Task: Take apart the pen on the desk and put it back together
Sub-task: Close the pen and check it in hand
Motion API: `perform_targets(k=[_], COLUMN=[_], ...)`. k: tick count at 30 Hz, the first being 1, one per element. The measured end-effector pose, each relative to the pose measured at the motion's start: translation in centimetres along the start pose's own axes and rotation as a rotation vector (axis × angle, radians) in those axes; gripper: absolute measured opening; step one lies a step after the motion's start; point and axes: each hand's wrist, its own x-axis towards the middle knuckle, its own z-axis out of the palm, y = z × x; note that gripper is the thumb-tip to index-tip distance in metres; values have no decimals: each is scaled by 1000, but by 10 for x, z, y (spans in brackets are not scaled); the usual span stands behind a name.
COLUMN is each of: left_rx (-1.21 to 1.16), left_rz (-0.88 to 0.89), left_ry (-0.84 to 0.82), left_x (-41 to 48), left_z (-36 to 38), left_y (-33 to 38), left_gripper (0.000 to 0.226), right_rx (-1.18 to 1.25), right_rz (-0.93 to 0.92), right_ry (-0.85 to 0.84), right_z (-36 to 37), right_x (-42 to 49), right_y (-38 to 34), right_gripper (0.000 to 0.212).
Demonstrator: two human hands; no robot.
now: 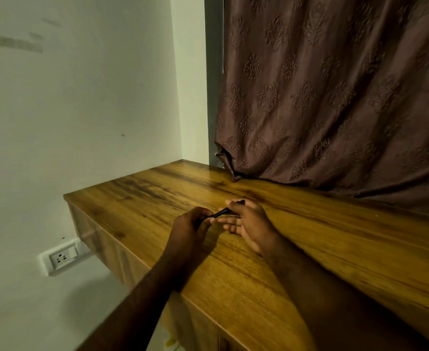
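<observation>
A thin black pen (220,213) is held just above the wooden desk (309,249), spanning the gap between my two hands. My left hand (190,225) has its fingers curled round the pen's near end. My right hand (246,224) pinches the far end between thumb and forefinger, while its other fingers stretch out loosely below. Most of the pen is hidden inside the two grips, so I cannot tell whether it is whole or in parts.
The desk runs along a white wall on the left and ends at a left edge (66,196). A brown patterned curtain (335,97) hangs down onto the desk's back. A wall socket (62,257) sits below the desk's left end.
</observation>
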Motion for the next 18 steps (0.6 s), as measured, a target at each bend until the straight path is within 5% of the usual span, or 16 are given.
perform_targets(k=[4, 8, 18], left_rx=[-67, -463, -385], left_rz=[-42, -262, -416], left_ry=[-12, -83, -41], left_x=[-1, -4, 6], left_z=[-1, 7, 22], left_y=[7, 7, 18], left_gripper=[9, 15, 12], right_rx=[176, 501, 859], right_rz=[6, 87, 49], right_ry=[81, 77, 276], right_z=[11, 11, -1], right_x=[15, 24, 23], right_y=[3, 8, -14], right_gripper=[10, 12, 43])
